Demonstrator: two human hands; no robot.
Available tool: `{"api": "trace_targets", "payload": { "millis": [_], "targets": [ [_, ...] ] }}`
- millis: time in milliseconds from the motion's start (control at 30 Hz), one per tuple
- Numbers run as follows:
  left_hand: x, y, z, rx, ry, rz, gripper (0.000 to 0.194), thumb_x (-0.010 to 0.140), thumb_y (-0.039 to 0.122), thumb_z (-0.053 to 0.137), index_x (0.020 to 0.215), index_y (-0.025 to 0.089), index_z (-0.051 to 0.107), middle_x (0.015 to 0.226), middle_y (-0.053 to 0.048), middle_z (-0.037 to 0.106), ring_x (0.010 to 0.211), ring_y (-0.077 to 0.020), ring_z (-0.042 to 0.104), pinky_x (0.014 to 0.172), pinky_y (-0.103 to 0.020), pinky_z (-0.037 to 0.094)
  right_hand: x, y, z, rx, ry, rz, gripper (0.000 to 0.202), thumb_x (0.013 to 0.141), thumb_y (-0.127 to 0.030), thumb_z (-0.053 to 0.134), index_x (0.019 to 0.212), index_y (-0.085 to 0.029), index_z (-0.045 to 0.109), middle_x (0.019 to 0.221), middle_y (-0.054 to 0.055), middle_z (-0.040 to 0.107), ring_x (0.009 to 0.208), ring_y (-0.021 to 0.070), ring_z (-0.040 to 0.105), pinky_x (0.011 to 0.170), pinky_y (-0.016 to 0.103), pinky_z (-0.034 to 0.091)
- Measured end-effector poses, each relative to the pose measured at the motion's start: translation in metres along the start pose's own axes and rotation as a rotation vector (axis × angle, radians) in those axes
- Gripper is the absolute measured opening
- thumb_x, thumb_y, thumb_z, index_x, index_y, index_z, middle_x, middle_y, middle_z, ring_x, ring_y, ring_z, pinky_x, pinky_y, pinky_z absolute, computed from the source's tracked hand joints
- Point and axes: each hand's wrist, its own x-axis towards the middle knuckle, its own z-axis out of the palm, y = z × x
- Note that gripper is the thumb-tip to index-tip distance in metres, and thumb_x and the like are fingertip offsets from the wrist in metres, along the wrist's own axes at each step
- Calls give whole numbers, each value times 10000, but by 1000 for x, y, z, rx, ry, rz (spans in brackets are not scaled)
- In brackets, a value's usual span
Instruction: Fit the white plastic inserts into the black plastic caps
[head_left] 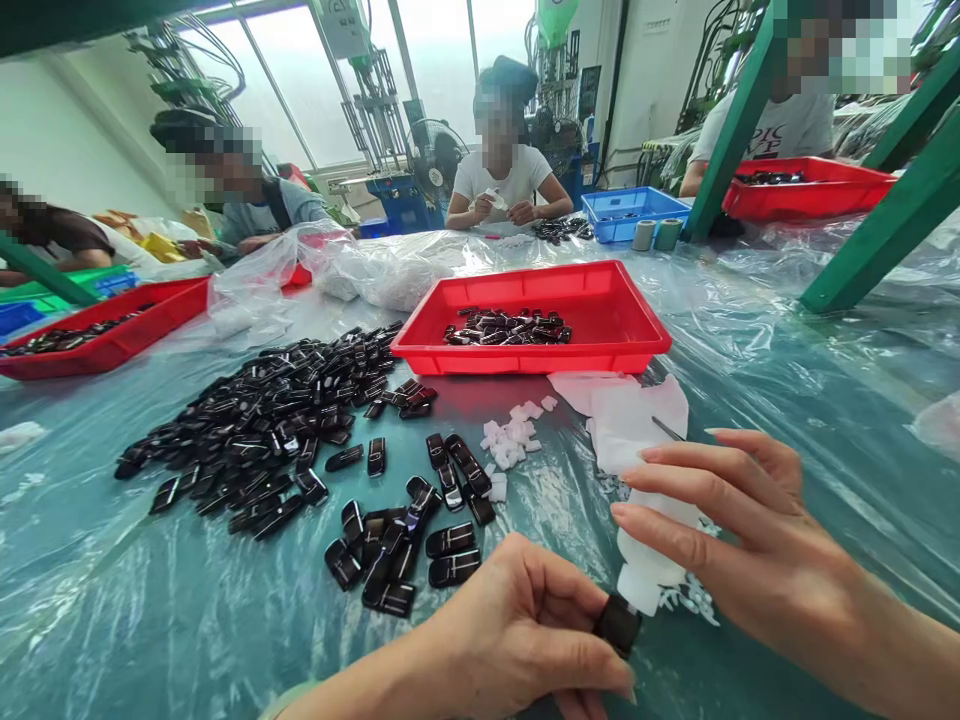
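My left hand (536,630) is closed around a small black plastic piece (619,625), its end showing between thumb and fingers. My right hand (731,510) hovers just to its right with the fingers stretched out and slightly apart; its thumb is hidden. White sheet-like pieces (637,425) lie beneath and beyond those fingers, and one (645,575) reaches down to the black piece. Past my fingertips a thin dark rod (666,428) shows; I cannot tell whether it is touched. Small white squares (511,440) and several loose black pieces (390,560) lie left of my hands.
A large heap of black pieces (285,420) spreads at the left. Ahead stands a red tray (615,345) with more of them. Plastic film covers the green table (810,400). Green posts (885,210) rise at the right. Several people sit around, one person (502,170) opposite.
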Motion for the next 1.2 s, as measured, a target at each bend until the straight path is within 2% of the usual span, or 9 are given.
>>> {"api": "trace_targets", "payload": {
  "millis": [233,467,633,700,767,833,933,1067,1200],
  "targets": [
    [1,-1,-1,11,-3,-3,178,623,230,722,706,74,702,546,-18,593,471,-74,571,461,-144,462,-1,-1,4,20,5,12,282,921,-141,365,988,-232,623,1046,56,631,1070,215,517,916,451,284],
    [-1,3,1,0,4,-7,181,616,228,725,710,76,698,560,-20,598,479,-76,575,469,-149,466,0,-1,0,38,5,-9,298,917,-110,358,965,-235,624,1023,56,643,1038,202,532,895,444,294],
    [-1,5,5,-35,46,25,133,597,194,727,670,87,698,521,-7,589,488,-79,578,481,-145,455,3,2,2,40,14,44,361,818,22,403,974,-240,596,1018,46,625,1020,200,541,858,412,343],
    [-1,5,6,-58,72,49,122,576,167,735,669,95,706,532,-7,601,490,-74,572,494,-147,454,4,5,4,65,31,92,385,789,30,412,1006,-239,581,1009,51,617,999,195,550,826,384,371],
    [-1,4,6,-80,91,70,125,558,141,741,673,103,714,550,-9,615,485,-67,559,500,-152,452,3,9,6,112,40,189,352,793,-38,450,1051,-244,570,1007,48,622,965,193,569,809,364,390],
    [-1,4,6,-81,101,82,142,549,118,741,690,107,723,561,-12,626,484,-60,548,501,-148,441,2,15,8,179,56,399,291,779,-182,542,1056,-261,580,1006,29,638,948,202,582,802,348,408],
    [0,5,6,-60,110,92,150,544,90,738,693,108,731,553,-3,622,487,-45,529,509,-135,424,1,31,12,244,65,732,305,717,-348,623,1008,-260,600,1030,22,653,955,238,592,757,338,449],
    [0,4,5,-57,119,105,163,541,87,740,702,114,735,591,-8,639,531,-53,543,558,-150,436,-2,58,18,280,118,960,296,710,-379,621,946,-204,582,921,49,680,833,226,635,702,342,493],
    [0,2,4,-45,128,119,174,537,98,736,711,110,728,614,-20,651,558,-72,569,576,-167,446,-5,81,23,281,133,1138,244,738,-303,648,918,-160,567,856,31,660,770,168,633,706,329,509]
  ]
}}
